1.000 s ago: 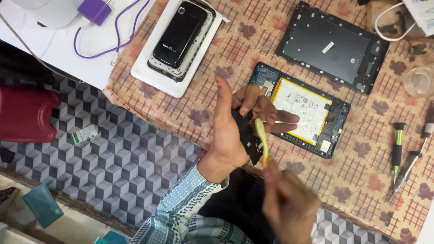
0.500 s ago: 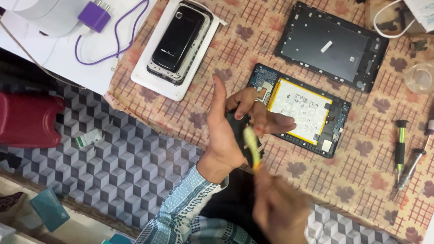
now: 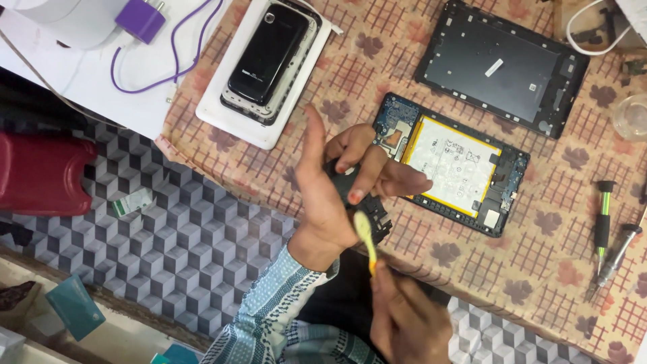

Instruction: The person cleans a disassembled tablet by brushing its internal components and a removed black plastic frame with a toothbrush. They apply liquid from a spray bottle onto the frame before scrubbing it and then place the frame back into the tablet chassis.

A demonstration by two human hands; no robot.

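Over at the left of the table the white tray with its stacked black phone hasn't budged since a second ago. What has changed is in the middle: the left hand, fingers curled round a small black phone part, has turned it a little, and the yellow-handled brush pinched in the right hand has slid lower along its edge, so the brushing looks to be working its way down. To the right, the opened tablet and the screwdrivers lie as they were.
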